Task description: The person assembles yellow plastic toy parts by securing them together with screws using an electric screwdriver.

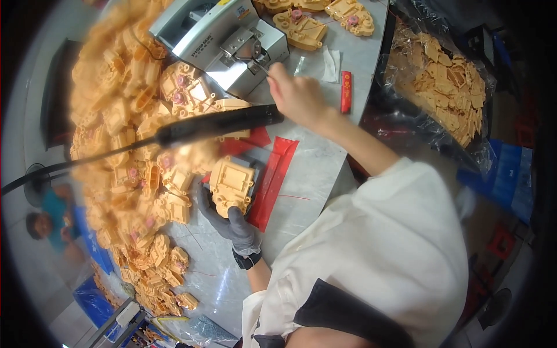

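A dark grey glove covers my left hand (237, 227), with a black band at the wrist. It is closed on a yellow-orange plastic housing (231, 178) with a rectangular recess, held over a dark block beside a strip of red tape (275, 180). My bare right hand (297, 95) is closed in a pinch at the metal outlet of a silver box-shaped machine (232, 49). A slim metal piece shows at its fingertips; whether the hand holds it is unclear. Close under that hand runs a black cylindrical tool (217, 124) on a cable, resembling an electric screwdriver.
Similar housings (125, 127) lie heaped on the left; several more (299, 29) sit behind the machine. On the right are a red-handled tool (346, 91), white paper (331, 65) and a plastic-lined bin (444, 87) of flat yellow parts. Another person (52, 226) is far left.
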`<state>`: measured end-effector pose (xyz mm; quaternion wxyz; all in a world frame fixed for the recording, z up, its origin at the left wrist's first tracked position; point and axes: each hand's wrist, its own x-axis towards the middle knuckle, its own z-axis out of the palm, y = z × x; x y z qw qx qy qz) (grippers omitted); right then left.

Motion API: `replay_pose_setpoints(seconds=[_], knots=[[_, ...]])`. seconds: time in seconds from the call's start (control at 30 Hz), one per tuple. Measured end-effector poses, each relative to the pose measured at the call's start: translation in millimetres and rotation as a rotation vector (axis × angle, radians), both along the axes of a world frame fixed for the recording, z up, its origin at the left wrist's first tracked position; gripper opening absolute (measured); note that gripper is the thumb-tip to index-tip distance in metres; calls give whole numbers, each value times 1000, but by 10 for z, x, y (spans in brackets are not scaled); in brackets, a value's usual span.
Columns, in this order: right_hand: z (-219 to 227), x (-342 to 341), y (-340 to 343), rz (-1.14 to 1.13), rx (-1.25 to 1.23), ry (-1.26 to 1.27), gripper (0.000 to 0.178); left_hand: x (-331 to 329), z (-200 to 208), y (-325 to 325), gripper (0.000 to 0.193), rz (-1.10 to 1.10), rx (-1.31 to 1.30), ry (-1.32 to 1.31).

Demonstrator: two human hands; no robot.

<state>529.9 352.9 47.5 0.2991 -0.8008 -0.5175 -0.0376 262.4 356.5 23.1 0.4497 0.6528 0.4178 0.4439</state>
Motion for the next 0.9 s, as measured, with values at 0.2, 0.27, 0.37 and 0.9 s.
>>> replay_pose_setpoints(seconds=[0.2, 0.27, 0.37, 0.9], knots=[[210, 23, -58, 69, -43, 54, 11, 42, -47, 58, 88, 10, 78, 5], [310, 23, -67, 70, -60, 16, 12, 82, 57, 9, 94, 53, -62, -80], [131, -20, -13, -24, -36, -1, 11, 27, -16, 17, 91, 25, -25, -36], [60, 35, -224, 64, -63, 137, 13, -10, -68, 70, 89, 4, 4, -47]])
